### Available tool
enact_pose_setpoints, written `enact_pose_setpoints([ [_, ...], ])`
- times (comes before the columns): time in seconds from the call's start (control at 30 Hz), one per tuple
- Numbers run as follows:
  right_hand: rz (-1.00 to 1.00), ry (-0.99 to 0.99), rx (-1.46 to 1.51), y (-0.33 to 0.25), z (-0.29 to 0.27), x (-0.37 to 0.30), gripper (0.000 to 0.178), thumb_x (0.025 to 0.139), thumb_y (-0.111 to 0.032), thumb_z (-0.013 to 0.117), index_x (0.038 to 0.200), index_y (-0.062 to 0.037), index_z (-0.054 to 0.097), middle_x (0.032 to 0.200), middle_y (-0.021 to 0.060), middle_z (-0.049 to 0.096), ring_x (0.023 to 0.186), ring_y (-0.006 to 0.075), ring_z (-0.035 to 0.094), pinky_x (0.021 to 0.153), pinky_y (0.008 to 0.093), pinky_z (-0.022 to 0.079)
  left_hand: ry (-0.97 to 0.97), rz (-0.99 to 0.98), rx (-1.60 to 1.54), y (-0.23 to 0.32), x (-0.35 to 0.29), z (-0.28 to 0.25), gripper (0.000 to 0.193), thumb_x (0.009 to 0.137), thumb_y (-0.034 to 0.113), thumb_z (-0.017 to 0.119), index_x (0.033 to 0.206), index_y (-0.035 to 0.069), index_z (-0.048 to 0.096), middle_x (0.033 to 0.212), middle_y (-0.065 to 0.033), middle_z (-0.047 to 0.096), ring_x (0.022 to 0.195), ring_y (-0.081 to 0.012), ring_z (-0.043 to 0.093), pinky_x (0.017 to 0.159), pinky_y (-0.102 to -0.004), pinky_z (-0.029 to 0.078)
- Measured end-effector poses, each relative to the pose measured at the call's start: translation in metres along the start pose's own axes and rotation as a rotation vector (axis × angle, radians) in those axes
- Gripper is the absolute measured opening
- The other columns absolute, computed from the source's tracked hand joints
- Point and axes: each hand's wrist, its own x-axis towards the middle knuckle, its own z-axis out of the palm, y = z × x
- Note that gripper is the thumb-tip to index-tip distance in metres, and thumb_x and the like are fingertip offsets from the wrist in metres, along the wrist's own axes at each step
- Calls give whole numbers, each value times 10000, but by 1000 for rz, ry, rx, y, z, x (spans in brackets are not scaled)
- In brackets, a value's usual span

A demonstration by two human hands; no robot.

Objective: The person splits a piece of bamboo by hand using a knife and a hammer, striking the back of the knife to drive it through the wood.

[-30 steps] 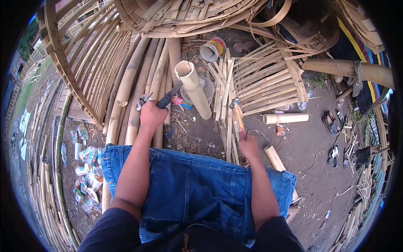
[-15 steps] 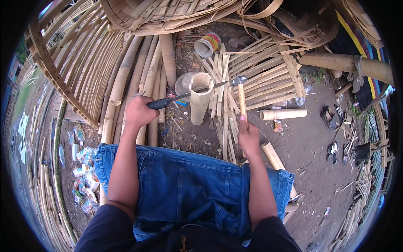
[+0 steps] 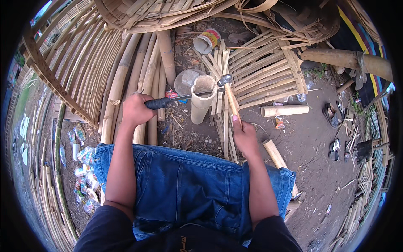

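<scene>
Keeping the long metal knife with a black handle (image 3: 158,103) level across the mouth of the upright, pale bamboo tube (image 3: 201,108) seems key; the tube stands on the brown dirt ground (image 3: 306,145) between the hands. The left hand (image 3: 137,110) is clamped on the knife's grip, the right hand (image 3: 246,136) on the wooden-handled steel hammer (image 3: 230,98), its head near the blade's far end, contact unclear. Blows should land squarely on the blade's back, wrists loose.
</scene>
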Motion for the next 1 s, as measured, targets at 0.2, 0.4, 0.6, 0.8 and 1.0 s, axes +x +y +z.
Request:
enact_pose_setpoints([
  [0.2, 66, -12, 4, 2, 5, -1, 553, 997, -438, 516, 721, 34, 596, 540, 30, 449, 533, 118, 413, 520, 338, 374, -8, -3, 27, 0, 1, 0, 201, 569, 184, 683, 734, 75, 718, 690, -145, 640, 686, -333, 644, 645, -414, 512],
  [0.4, -182, 212, 9, -28, -30, -9, 517, 1000, -426, 508, 806, 44, 601, 594, 117, 525, 543, 221, 535, 545, 372, 422, 0, -43, 40, 3, -1, 0, 212, 570, 178, 665, 756, 122, 750, 718, -163, 671, 731, -353, 661, 690, -438, 538],
  [0.6, -799, 335, 1068, -73, -73, -34, 530, 1003, -557, 396, 863, -50, 457, 537, 13, 375, 431, 106, 328, 391, 271, 273, 5, -28, 88, 7, -4, 2, 195, 584, 198, 665, 753, 154, 752, 706, -140, 677, 722, -333, 673, 665, -436, 540],
  [0.8, -197, 274, -167, 66, 36, 8, 556, 1005, -432, 481, 682, 19, 520, 510, 93, 422, 477, 233, 482, 499, 424, 423, 17, -119, 78, 18, 3, -6, 200, 608, 183, 649, 772, 140, 755, 719, -147, 684, 729, -348, 672, 695, -440, 547],
  [1.0, 261, 60, 282, 17, 2, 0, 501, 1007, -447, 486, 697, -55, 521, 510, -21, 379, 420, 92, 399, 352, 293, 341, -21, -236, 54, -1, -13, 3, 208, 636, 163, 630, 797, 132, 758, 772, -166, 695, 756, -346, 681, 721, -444, 548],
])
